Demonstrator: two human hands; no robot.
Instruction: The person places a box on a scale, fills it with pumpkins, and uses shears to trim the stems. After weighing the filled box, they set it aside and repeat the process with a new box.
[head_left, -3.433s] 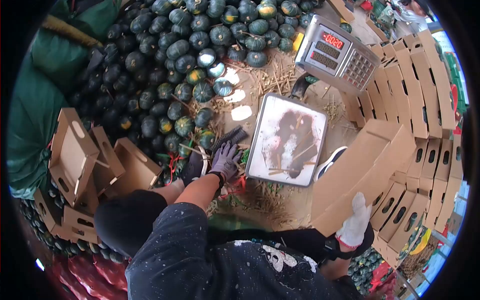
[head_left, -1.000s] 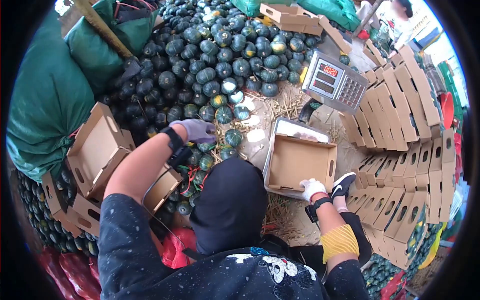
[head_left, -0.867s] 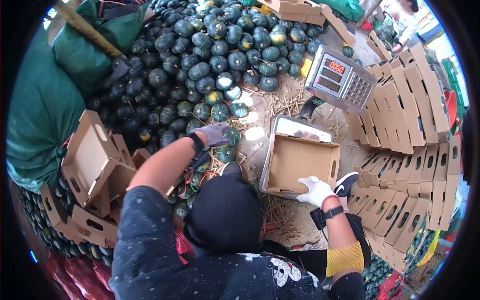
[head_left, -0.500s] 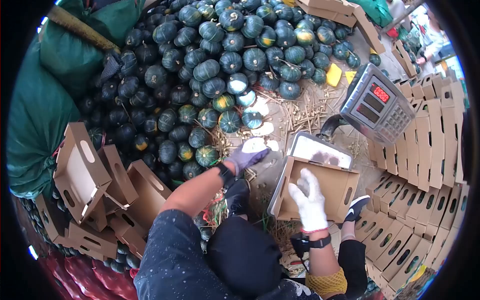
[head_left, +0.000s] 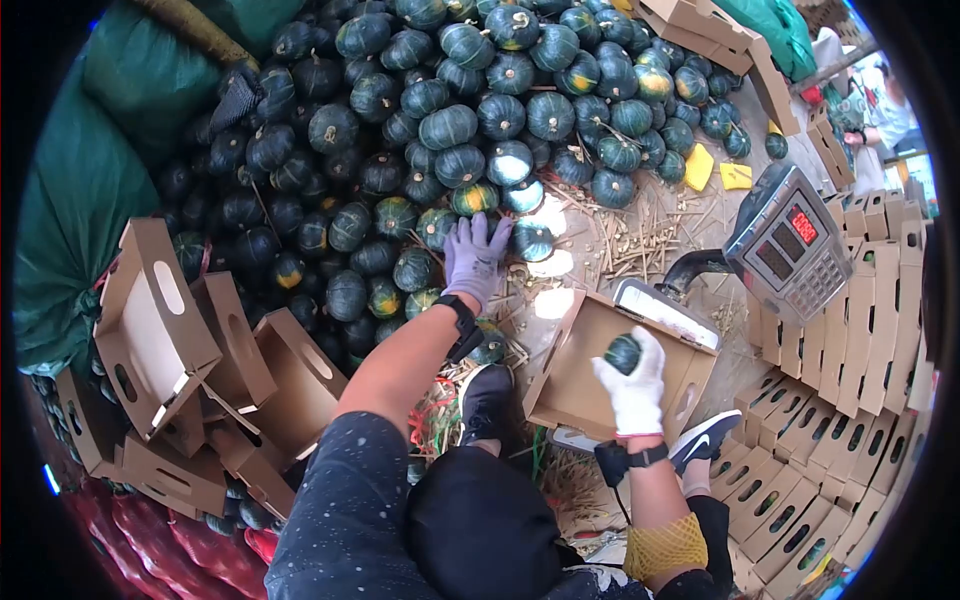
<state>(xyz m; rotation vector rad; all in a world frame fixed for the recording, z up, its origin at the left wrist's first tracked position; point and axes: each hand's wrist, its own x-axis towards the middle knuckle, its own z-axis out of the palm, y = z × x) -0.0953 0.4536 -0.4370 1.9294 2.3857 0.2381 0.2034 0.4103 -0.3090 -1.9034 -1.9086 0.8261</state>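
My left hand [head_left: 474,262], in a greyish-purple glove, lies with fingers spread over the near edge of a large heap of dark green kabocha squash [head_left: 460,165]; the squash beneath the palm is mostly hidden. In the white-gloved right hand [head_left: 637,392] is a small dark green squash [head_left: 622,354], gripped between thumb and fingers. That hand is above a shallow open cardboard box [head_left: 565,380]. The box sits tilted on the platform [head_left: 665,312] of a digital scale, whose display head [head_left: 790,245] shows red digits.
Flattish cardboard boxes [head_left: 850,320] stand in rows at the right. More open boxes [head_left: 155,320] are piled at the left, beside green sacks [head_left: 80,220]. Red net sacks [head_left: 150,540] lie at the lower left. Straw and yellow pieces [head_left: 698,168] litter the ground.
My left hand has moved up and left onto the squash heap. A small squash now shows in my right hand, empty before. The box has turned and shifted left on the scale.
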